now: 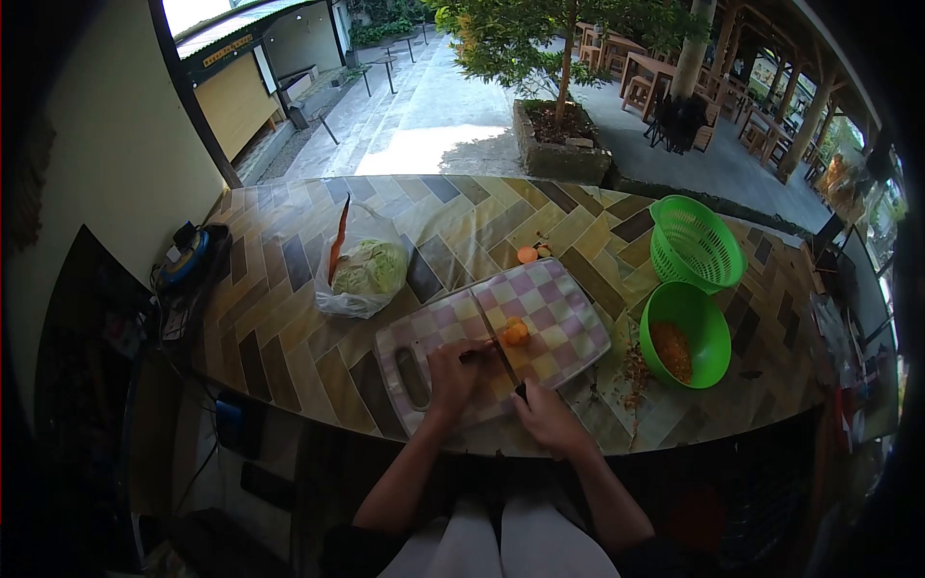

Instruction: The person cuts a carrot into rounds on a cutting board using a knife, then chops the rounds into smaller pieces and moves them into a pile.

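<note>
A knife (521, 390) is in my right hand (549, 421), its handle wrapped by the fingers and its thin blade lying across the checkered cutting board (561, 301). On the blade's left side, my left hand (455, 376) is closed with fingertips pressed down on a carrot, which the fingers mostly hide. Orange carrot slices (516, 332) lie in a small heap just right of the blade. Beyond the board's far edge sits a carrot end (527, 254) with a few scraps.
Cabbage (371, 267) in a clear plastic bag (349, 304) stands behind the board, with a reddish strip (339, 236) upright beside it. At right are a green colander (696, 243) and a green bowl (711, 332) with orange bits. Peelings (636, 376) litter the tiled table (279, 356).
</note>
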The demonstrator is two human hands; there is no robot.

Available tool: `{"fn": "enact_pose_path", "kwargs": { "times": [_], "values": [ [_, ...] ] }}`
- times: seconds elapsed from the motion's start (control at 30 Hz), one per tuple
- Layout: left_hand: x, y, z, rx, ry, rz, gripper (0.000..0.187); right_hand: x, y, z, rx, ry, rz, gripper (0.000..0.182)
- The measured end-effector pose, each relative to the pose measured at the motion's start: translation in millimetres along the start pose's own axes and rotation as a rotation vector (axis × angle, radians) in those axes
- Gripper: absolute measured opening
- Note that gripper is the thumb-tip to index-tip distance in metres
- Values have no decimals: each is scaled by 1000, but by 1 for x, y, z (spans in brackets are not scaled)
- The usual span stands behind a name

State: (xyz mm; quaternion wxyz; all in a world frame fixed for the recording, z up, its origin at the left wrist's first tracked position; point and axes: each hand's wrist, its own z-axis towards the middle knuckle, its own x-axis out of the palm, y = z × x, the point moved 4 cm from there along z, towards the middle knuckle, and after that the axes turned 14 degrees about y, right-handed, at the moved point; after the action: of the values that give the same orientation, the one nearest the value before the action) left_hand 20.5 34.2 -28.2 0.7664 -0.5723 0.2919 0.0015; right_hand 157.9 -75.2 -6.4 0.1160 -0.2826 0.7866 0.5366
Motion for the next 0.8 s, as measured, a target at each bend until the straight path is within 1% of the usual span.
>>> {"fn": "enact_pose_path", "kwargs": {
  "times": [0.17,0.27,0.37,0.47,0.57,0.67,0.77,0.8],
  "values": [
    [1,-7,-1,23,18,-48,18,6,-11,24,-15,-50,-95,29],
    [1,-8,0,17,19,-15,16,5,-9,19,9,-32,-82,29],
    [0,-6,0,-1,7,-66,16,3,-9,1,31,21,9,29],
    [-1,-7,0,-43,16,-93,17,-1,-8,-29,111,37,15,30],
    [-2,-9,-1,29,12,-131,18,-10,-11,-45,135,28,-62,31],
    [-1,-5,-1,106,39,-15,20,-12,-21,-53,-88,-97,71,34],
    [-3,-19,-2,-15,72,-53,22,-10,-31,-58,-229,-175,165,34],
    [-2,-18,-1,-3,72,-39,22,-11,-30,-61,-192,-174,154,34]
  ]
}}
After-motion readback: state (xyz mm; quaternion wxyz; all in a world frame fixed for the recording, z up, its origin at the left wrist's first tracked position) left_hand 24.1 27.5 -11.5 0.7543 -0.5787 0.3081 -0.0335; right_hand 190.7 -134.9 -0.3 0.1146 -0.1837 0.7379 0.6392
